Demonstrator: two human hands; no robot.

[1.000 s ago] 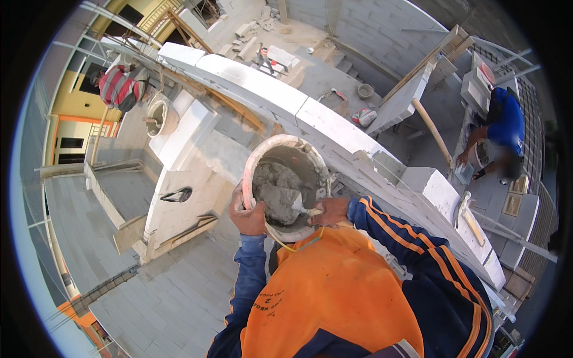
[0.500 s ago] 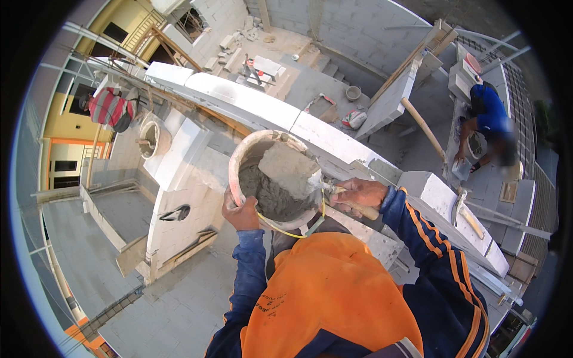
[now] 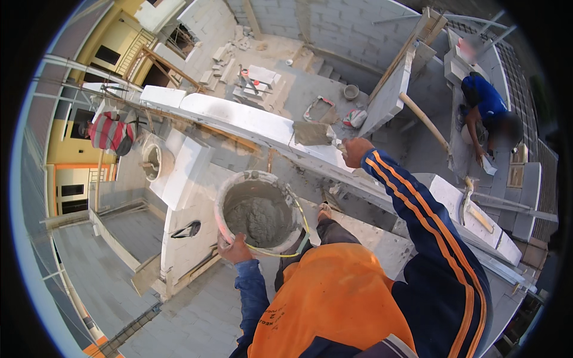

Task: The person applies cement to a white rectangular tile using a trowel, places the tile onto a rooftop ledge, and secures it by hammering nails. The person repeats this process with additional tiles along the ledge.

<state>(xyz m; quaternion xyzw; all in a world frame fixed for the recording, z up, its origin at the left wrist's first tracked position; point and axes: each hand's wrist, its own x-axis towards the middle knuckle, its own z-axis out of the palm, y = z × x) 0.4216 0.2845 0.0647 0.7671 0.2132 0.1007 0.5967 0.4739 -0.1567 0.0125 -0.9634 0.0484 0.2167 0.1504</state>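
My left hand (image 3: 235,248) is closed on the near left rim of a round bucket (image 3: 222,192), with its fingers partly out of sight. Wet grey mortar (image 3: 262,218) fills the lower part of the bucket, and a yellow-green handle hangs along its near right side. Farther forward, my right hand (image 3: 357,151) grips a trowel by its handle. The trowel's blade (image 3: 314,133), covered in grey mortar, is at the top of a white block wall (image 3: 230,113). Whether the blade touches the blocks I cannot tell.
A person in blue (image 3: 486,98) bends over at the far right; another in red and grey stripes (image 3: 108,134) is at the left. A second mortar bucket (image 3: 167,162) stands on the left. A hammer (image 3: 480,218) lies on blocks at the right. Wooden props lean nearby.
My right hand has carried the trowel from inside the bucket forward and up to the wall top. My left hand and the bucket sit slightly lower in the picture.
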